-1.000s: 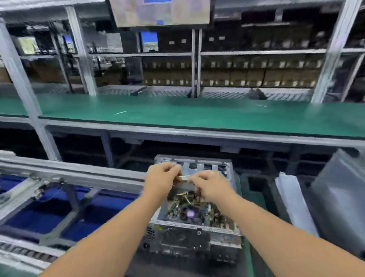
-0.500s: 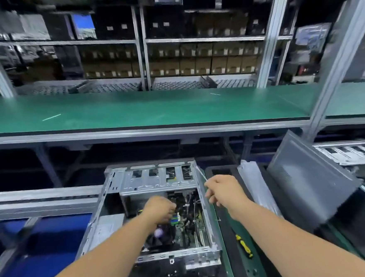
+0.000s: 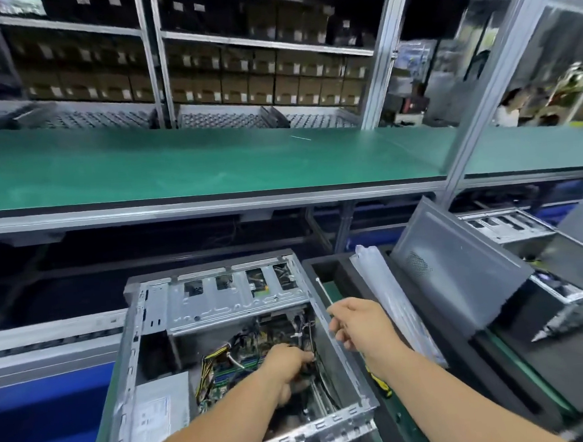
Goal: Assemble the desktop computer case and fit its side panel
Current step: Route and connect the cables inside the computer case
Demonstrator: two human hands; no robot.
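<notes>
A: Head view: open computer case [image 3: 221, 329] lay on its side; side panel [image 3: 459, 278] leaned right of it.
B: Hands?
A: Left hand [image 3: 290, 366] inside, fingers curled among cables [image 3: 305, 333], grip unclear. Right hand [image 3: 362, 323] loosely curled, empty, above the case's edge.

One head-worn camera, looking forward and down, close over the open computer case [image 3: 221, 329], green bench [image 3: 210, 161] beyond.

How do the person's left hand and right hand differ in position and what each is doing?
The left hand reaches down inside the open computer case among its cables; the right hand stays above the case's right edge. The left hand's fingers are curled into the wiring, while the right hand's fingers are loosely bent and hold nothing plainly visible. Both are bare.
</notes>
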